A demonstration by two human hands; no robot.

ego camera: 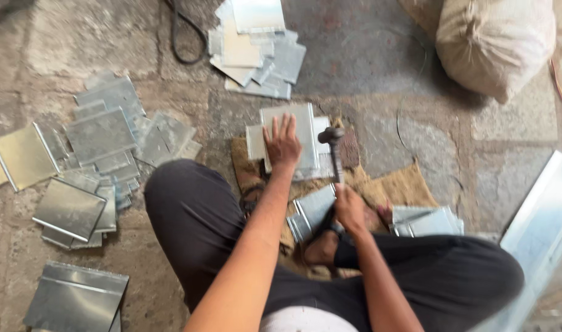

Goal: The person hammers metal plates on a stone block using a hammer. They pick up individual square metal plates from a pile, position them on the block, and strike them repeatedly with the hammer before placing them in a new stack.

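On the rough stone floor, a person sits with dark-trousered legs folded, working over a frayed piece of brown burlap spread in front of them. The left hand lies flat with fingers spread, pressing down on a rectangular sheet-metal piece that rests on the burlap at the middle of the scene. The right hand is closed around the dark handle of a hammer, whose blunt metal head sits just right of the pressed sheet, at its edge. The sheet is dull grey, thin and flat, with folded edges, and lies over other pieces like it.

Near the right hand, between the knees, lie more folded grey pieces, and another small stack sits to the right on the burlap. Far from the person, a loose heap of flat sheets overlaps unevenly. To the left, a wide scatter of similar sheets covers the floor, some shiny, some matte. At the far right stands a bulging, coarse woven sack; its contents cannot be seen. A long shiny metal strip runs along the right edge.
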